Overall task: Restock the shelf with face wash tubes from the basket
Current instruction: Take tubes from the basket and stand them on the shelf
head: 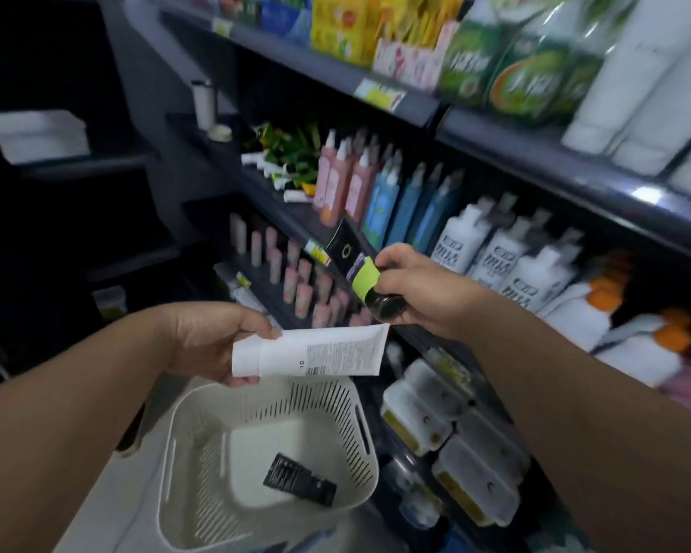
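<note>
Left hand (212, 341) pinches white tube (316, 353) by cap end above basket (200, 464) — probably waiting its turn. Right hand (419, 293) grips black-green tube (356, 265) at the cap, tail aimed toward shelf (292, 217) for placing; one black tube (299, 478) lies in basket

A white tube (320, 353) with fine print is held level above the cream slotted basket (200, 492), cap left. A green-banded black tube (350, 259) tilts, cap nearest, before the dark shelf (296, 217). A second black tube (300, 478) lies flat on the basket floor.

"10" — on white tube (336, 349)
</note>
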Motion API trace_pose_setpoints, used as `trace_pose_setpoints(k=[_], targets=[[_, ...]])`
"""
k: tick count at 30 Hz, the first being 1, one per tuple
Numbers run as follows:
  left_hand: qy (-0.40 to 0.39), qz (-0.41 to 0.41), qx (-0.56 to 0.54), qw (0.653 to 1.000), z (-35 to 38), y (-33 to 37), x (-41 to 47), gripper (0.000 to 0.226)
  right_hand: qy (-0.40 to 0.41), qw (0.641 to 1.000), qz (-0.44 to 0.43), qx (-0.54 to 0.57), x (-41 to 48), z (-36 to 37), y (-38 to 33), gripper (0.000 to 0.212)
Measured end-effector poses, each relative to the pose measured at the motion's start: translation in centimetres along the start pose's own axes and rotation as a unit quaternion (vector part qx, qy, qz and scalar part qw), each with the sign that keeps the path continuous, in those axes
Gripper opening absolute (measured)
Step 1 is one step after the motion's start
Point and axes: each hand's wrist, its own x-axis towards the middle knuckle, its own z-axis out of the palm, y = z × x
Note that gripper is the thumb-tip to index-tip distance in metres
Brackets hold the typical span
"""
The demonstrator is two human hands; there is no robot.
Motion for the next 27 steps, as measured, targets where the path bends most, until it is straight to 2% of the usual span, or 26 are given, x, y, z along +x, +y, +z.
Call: trace_pose_setpoints(k=[5, 6, 9, 14, 16, 19, 23, 27], targets=[[0.02, 0.044, 0.018, 0.999, 3.9, 4.7, -3.2, 0.026, 0.063, 0.995, -0.075, 0.018, -4.7, -4.5, -4.0, 0.068], [0.035, 0.056, 0.006, 0.998, 4.7, 5.4, -3.5, 0.024, 0.072, 0.993, -0.084, 0.036, -5.6, -5.3, -4.6, 0.07], [0.062, 0.098, -0.061, 0.991, 6.9, 7.1, -4.2, 0.032, 0.085, 0.986, -0.097, 0.102, -8.1, -6.9, -5.9, 0.049], [0.043, 0.159, -0.094, 0.982, 11.1, 10.1, -6.6, 0.037, 0.074, 0.983, -0.102, 0.133, -11.1, -8.5, -6.1, 0.05], [0.027, 0.193, -0.087, 0.977, 12.7, 11.3, -7.6, 0.055, 0.077, 0.981, -0.111, 0.143, -12.4, -9.3, -6.3, 0.041], [0.019, 0.237, -0.042, 0.97, 15.3, 12.8, -8.8, 0.064, 0.08, 0.976, -0.127, 0.158, -14.0, -10.7, -6.6, 0.044], [0.046, 0.297, -0.008, 0.954, 18.8, 14.3, -9.6, 0.046, 0.089, 0.965, -0.147, 0.197, -15.8, -12.8, -6.7, 0.051], [0.064, 0.338, 0.027, 0.938, 22.3, 15.1, -10.0, 0.058, 0.091, 0.959, -0.163, 0.211, -17.9, -14.7, -6.4, 0.056]])
